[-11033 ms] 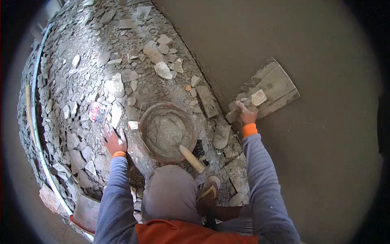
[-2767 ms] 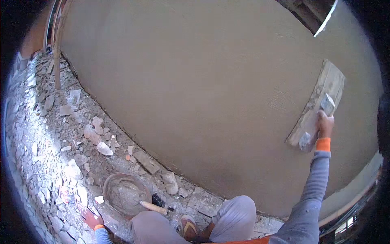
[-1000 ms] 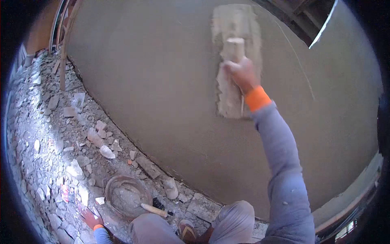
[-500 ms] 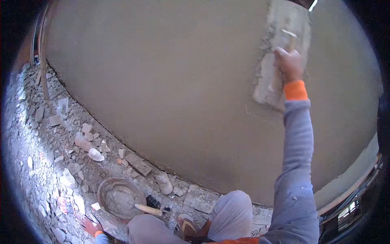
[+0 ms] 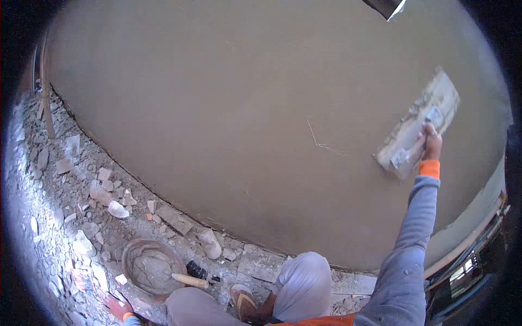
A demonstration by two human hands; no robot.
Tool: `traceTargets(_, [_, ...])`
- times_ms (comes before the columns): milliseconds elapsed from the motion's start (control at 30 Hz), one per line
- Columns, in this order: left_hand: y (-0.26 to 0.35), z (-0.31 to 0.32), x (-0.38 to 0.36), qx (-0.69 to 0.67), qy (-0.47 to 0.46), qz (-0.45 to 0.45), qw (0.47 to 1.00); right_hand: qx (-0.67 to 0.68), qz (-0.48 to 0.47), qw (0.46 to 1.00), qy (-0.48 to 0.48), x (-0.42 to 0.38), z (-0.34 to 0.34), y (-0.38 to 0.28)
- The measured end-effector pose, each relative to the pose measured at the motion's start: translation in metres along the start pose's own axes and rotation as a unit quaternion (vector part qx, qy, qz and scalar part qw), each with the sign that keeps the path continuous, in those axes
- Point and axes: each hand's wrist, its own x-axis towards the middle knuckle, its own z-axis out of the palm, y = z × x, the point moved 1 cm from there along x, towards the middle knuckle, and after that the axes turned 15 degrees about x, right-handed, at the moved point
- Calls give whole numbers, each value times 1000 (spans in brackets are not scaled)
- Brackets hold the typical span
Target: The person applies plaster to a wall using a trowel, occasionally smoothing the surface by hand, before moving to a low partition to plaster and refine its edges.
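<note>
My right hand (image 5: 431, 142) is closed around the handle of a long plastering float (image 5: 405, 133). The float lies against the wet grey plaster wall (image 5: 244, 108), tilted with its upper end to the right, and mortar clings along its left edge. Down at the lower left, my left hand (image 5: 115, 305) rests on the rubble with its fingers spread and nothing in them. Beside that hand stands a round pan (image 5: 125, 263) of grey mortar (image 5: 155, 270). A wooden tool handle (image 5: 190, 280) sticks out over the pan's right rim; its other end is hidden in the mortar.
Broken bricks and rubble (image 5: 100, 193) cover the ground along the wall's foot. A wooden post (image 5: 47, 103) leans at the far left. A dark object (image 5: 385, 7) juts in at the top. Two scratched lines (image 5: 314, 140) mark the plaster. My sandalled foot (image 5: 243, 300) is by the pan.
My right hand has moved the float down and to the right across the wall, and the float has turned from near upright to a rightward slant. My left hand stays on the rubble.
</note>
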Motion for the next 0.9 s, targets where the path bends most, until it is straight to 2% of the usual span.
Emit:
traceTargets(33, [-1,-4,-1,3,6,9,1000,-4,8,1000,16,2,-24,2])
traceTargets(133, [-5,36,18,32,53,7,998,-10,44,996,80,14,-93,23])
traceTargets(233, [-5,48,22,28,38,11,999,16,20,996,88,-63,-73,35])
traceTargets(300, [-5,29,15,37,25,19,999,-11,28,999,15,-140,-16,33])
traceTargets(333, [-8,39,22,40,43,23,998,10,-34,999,0,-181,26,33])
traceTargets(400, [-11,67,34,45,75,28,996,-32,-24,990,-136,-243,70,43])
traceTargets(467, [-13,76,37,70,75,31,994,-124,-25,951,-281,-287,104,73])
traceTargets(533, [-12,88,47,86,89,28,992,-248,-60,890,-378,-310,119,128])
traceTargets(567, [-9,61,31,89,50,25,994,-326,-29,859,-393,-320,125,150])
traceTargets(600, [-10,63,33,91,53,26,994,-377,-12,839,-392,-327,134,161])
traceTargets(667, [-10,68,36,94,59,25,993,-428,-37,814,-391,-325,137,188])
traceTargets(700, [-4,37,18,114,48,19,992,-445,-46,811,-376,-319,137,184])
traceTargets(767, [-2,21,10,112,31,20,993,-481,-66,803,-347,-297,130,169])
traceTargets(833, [2,7,4,93,10,14,996,-463,-133,815,-322,-251,107,169])
traceTargets(867, [4,11,4,108,10,19,994,-409,-169,851,-283,-233,102,143])
traceTargets(900, [1,20,9,126,9,23,992,-398,-147,877,-225,-217,96,110])
